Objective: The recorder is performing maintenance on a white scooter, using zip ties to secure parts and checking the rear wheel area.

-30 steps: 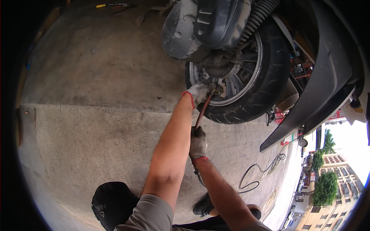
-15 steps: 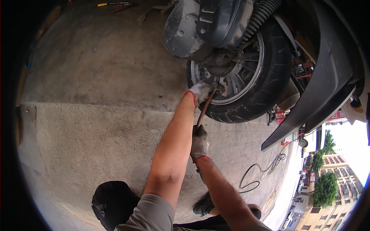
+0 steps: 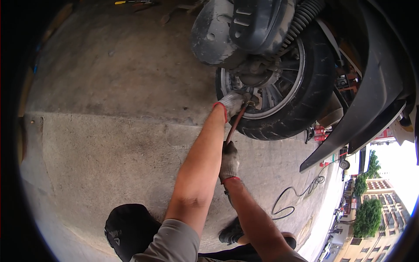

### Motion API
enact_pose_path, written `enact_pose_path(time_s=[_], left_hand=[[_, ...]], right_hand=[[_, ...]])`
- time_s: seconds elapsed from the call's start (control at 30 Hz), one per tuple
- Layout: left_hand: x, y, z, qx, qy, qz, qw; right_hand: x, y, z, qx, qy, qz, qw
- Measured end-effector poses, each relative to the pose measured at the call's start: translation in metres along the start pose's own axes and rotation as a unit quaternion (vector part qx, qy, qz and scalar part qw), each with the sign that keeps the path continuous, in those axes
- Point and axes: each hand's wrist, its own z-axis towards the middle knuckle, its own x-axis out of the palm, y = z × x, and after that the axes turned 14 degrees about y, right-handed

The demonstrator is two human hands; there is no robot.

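A scooter wheel with a black tyre [image 3: 313, 89] and dusty spokes stands ahead of me, under a scuffed dark casing [image 3: 213, 40]. A reddish-brown rod-shaped tool [image 3: 236, 124] slants up to the lower spokes. Its upper end looks brassy, and what it meets there is too small to tell. My left hand [image 3: 235, 101], in a dirty knitted glove with a red cuff, is closed at that upper end, with its fingertips partly hidden. Lower down, my gloved right hand [image 3: 230, 161] wraps round the tool's near end.
A dark curved body panel [image 3: 373, 94] hangs to the right of the wheel. A thin black hose [image 3: 286, 203] lies curled on the concrete at right. At the top left, a yellow-handled tool [image 3: 124, 3] rests on the floor. My black cap-like item [image 3: 131, 229] shows at the lower left.
The wheel and scooter sit slightly farther right in the picture, and the rod's upper end has shifted with them. Both hands keep their hold on the tool.
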Motion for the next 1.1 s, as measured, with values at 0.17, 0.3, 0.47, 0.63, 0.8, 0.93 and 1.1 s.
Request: enact_pose_path(time_s=[0.17, 0.3, 0.47, 0.63, 0.8, 0.93, 1.1], left_hand=[[0.002, -0.003, -0.002, -0.023, -0.01, 0.017, 1.0], [0.001, -0.001, -0.003, 0.006, 0.002, -0.009, 1.0], [0.0, -0.005, -0.003, -0.007, 0.002, -0.002, 1.0], [0.001, -0.004, 0.0, -0.02, -0.005, -0.014, 1.0], [-0.002, 0.001, 0.002, -0.034, -0.007, 0.009, 0.999], [-0.003, 0.005, 0.005, -0.013, -0.004, 0.009, 1.0], [0.001, -0.001, 0.002, -0.03, -0.005, -0.01, 0.999]], right_hand=[[-0.004, 0.008, -0.004, 0.014, 0.006, -0.016, 1.0], [-0.003, 0.01, -0.003, 0.0, 0.011, -0.016, 1.0], [-0.004, 0.011, -0.004, -0.003, 0.011, -0.025, 1.0], [-0.003, 0.007, -0.001, -0.012, 0.007, -0.027, 1.0], [-0.004, 0.01, -0.005, -0.064, 0.013, -0.039, 0.997], [-0.004, 0.014, -0.006, -0.046, 0.015, -0.022, 0.999], [-0.004, 0.008, -0.002, -0.036, 0.017, -0.003, 0.999]])
